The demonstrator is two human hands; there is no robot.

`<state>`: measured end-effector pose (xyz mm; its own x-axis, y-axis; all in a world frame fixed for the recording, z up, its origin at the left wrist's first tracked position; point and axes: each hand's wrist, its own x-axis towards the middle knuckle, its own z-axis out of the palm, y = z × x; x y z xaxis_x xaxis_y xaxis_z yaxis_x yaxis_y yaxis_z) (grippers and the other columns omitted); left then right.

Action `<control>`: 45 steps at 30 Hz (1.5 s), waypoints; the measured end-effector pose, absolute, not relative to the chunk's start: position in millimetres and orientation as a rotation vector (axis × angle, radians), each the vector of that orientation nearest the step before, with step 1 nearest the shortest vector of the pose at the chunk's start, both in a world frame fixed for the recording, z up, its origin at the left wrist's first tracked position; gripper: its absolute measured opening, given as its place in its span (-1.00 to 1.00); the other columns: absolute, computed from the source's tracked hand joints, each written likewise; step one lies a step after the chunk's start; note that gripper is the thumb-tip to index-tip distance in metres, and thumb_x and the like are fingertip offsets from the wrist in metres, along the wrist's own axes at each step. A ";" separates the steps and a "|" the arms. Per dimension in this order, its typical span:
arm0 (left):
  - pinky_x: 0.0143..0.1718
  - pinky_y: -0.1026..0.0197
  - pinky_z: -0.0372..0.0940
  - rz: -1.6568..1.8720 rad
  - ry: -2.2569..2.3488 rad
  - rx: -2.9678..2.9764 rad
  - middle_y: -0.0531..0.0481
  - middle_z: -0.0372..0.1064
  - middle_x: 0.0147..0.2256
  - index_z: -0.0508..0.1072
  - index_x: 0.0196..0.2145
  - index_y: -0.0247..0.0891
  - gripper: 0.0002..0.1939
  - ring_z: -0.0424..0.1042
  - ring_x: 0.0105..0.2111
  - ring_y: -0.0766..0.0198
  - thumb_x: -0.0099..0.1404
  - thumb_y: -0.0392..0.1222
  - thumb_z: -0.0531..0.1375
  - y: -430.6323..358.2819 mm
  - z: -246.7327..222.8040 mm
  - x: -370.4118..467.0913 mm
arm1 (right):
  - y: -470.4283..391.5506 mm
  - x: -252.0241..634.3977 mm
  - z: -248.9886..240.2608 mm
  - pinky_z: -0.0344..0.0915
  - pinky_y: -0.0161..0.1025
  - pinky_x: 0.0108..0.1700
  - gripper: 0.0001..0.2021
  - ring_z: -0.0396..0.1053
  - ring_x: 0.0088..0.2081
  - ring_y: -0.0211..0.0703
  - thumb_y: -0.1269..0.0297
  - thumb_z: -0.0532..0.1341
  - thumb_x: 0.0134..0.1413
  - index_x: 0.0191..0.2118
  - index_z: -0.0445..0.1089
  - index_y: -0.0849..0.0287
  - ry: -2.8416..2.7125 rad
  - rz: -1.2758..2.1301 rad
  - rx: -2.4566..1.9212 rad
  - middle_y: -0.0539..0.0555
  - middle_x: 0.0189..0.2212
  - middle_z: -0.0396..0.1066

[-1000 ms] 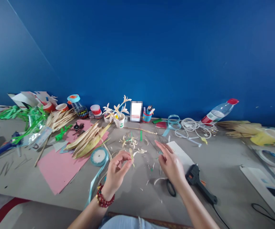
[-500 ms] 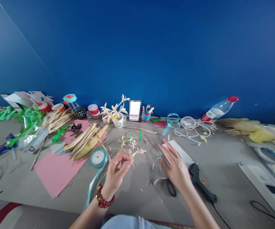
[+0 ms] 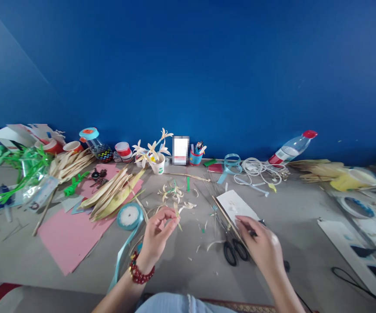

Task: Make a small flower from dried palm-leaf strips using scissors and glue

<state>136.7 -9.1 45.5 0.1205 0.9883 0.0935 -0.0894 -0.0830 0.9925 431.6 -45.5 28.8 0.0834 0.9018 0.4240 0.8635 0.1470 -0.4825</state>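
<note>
My left hand [image 3: 160, 230], with a red bead bracelet [image 3: 139, 269] at the wrist, pinches a small pale husk flower [image 3: 176, 213] between thumb and fingertips. Just beyond it, several curled petal flowers [image 3: 171, 190] lie on the table. My right hand [image 3: 262, 243] hovers over the lower end of a white paper [image 3: 235, 206], fingers apart and slightly bent. Beneath that hand lies a black glue gun [image 3: 286, 266], mostly hidden; whether the fingers touch it is unclear. Left of my right hand are black-handled scissors [image 3: 229, 253] beside thin sticks.
A blue ribbon roll [image 3: 129, 216], pink paper [image 3: 74, 239] and corn husks [image 3: 110, 198] lie to the left. Along the wall stand a cup of husk flowers [image 3: 157, 165], a pen holder [image 3: 196, 157] and a tilted bottle [image 3: 292, 150]. A power strip [image 3: 347, 248] lies right.
My right hand has moved right and toward me, off the sticks and scissors to above the glue gun. My left hand keeps its pinch on the flower. The view has shifted slightly.
</note>
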 end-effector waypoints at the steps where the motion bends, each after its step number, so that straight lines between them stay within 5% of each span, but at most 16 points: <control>1: -0.18 0.21 0.26 1.217 1.014 1.265 -0.05 0.40 -0.34 0.44 -0.41 -0.26 -0.83 0.37 -0.29 0.21 0.27 -0.12 0.24 -9.1 45.2 136.6 | -42.0 426.8 28.9 0.41 -0.16 -0.30 -0.79 0.50 -0.38 -0.04 0.17 0.13 0.26 -0.26 0.47 0.11 -1.800 0.093 -1.664 0.13 -0.36 0.55; 6: -0.18 0.21 0.26 1.209 1.042 1.266 -0.04 0.40 -0.36 0.42 -0.42 -0.26 -0.79 0.36 -0.29 0.21 0.27 -0.07 0.22 -9.5 45.8 136.8 | -28.5 410.6 31.5 0.40 -0.09 -0.13 -0.82 0.49 -0.22 0.02 0.21 0.13 0.27 -0.31 0.42 0.11 -1.877 0.149 -1.539 0.14 -0.31 0.53; 11: -0.20 0.21 0.26 1.198 1.073 1.246 -0.05 0.38 -0.36 0.42 -0.42 -0.26 -0.76 0.35 -0.30 0.20 0.26 -0.04 0.23 -8.7 43.6 135.9 | -55.5 450.1 17.1 0.40 -0.01 -0.08 -0.74 0.43 -0.04 0.12 0.14 0.11 0.24 -0.03 0.37 0.10 -1.728 0.006 -1.729 0.22 -0.05 0.44; 18: -0.25 0.25 0.24 1.134 1.009 1.191 -0.04 0.40 -0.36 0.42 -0.45 -0.26 -0.77 0.36 -0.29 0.21 0.26 -0.07 0.25 -9.4 35.9 142.1 | -114.5 502.3 -15.4 0.38 0.12 -0.01 -0.53 0.39 0.02 0.21 0.11 0.09 0.18 0.16 0.21 0.16 -1.802 -0.113 -2.015 0.30 0.06 0.34; 26: -0.27 0.24 0.24 1.124 0.979 1.213 -0.04 0.40 -0.37 0.45 -0.44 -0.27 -0.81 0.37 -0.30 0.21 0.26 -0.11 0.25 -13.8 38.8 142.7 | -110.4 515.4 -22.6 0.38 0.11 -0.01 -0.65 0.41 -0.03 0.20 0.02 0.11 0.22 -0.07 0.35 0.19 -1.901 -0.161 -1.947 0.29 -0.05 0.44; 34: -0.26 0.28 0.20 1.099 0.968 1.212 0.02 0.34 -0.38 0.43 -0.41 -0.26 -0.81 0.30 -0.34 0.28 0.28 -0.10 0.25 -17.2 43.4 144.0 | -111.1 510.4 -11.5 0.43 0.00 -0.12 -0.75 0.45 -0.12 0.11 0.11 0.08 0.23 -0.09 0.31 0.12 -1.818 -0.116 -1.946 0.23 -0.08 0.39; 41: -0.20 0.27 0.21 1.106 0.950 1.211 0.00 0.35 -0.35 0.44 -0.41 -0.27 -0.81 0.31 -0.30 0.27 0.27 -0.10 0.25 -18.1 43.5 143.4 | -104.5 516.0 -9.6 0.48 -0.13 -0.20 -0.67 0.47 -0.18 0.04 -0.02 0.28 -0.04 -0.26 0.42 0.14 -1.416 0.231 -1.849 0.20 -0.13 0.42; 45: -0.19 0.28 0.21 1.109 0.941 1.211 0.00 0.36 -0.34 0.43 -0.41 -0.26 -0.81 0.32 -0.28 0.26 0.28 -0.11 0.25 -17.4 42.3 143.7 | -103.8 508.9 -0.8 0.48 -0.19 -0.18 -0.54 0.50 -0.21 0.04 0.00 0.39 -0.22 -0.18 0.47 0.17 -0.957 0.610 -1.771 0.13 -0.23 0.53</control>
<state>143.7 -17.4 42.3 0.2228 0.9746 0.0220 -0.1370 0.0089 0.9905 508.9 -103.8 -0.8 0.5607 0.8276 0.0237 0.3277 -0.1956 -0.9243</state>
